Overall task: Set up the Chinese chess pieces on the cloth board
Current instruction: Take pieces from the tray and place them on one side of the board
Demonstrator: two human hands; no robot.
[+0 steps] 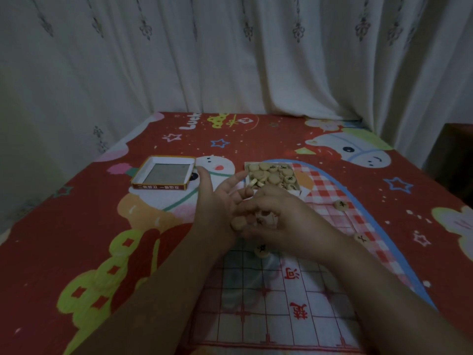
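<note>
A translucent cloth board [268,301] with a red grid lies on the bed in front of me. My left hand [220,201] is held palm up over its far end, fingers spread, with several round wooden chess pieces [258,220] resting at its palm. My right hand [279,219] curls over those pieces, fingertips on them. One piece [261,250] lies on the board just below my hands. Two more pieces [341,204] [361,238] sit to the right. A small box [271,175] beyond my hands holds many pieces.
The red cartoon-print bedspread [76,226] covers the whole surface. The empty box lid [163,175] lies at the back left. White curtains [230,60] hang behind the bed, and a dark piece of furniture [453,160] stands at the right edge.
</note>
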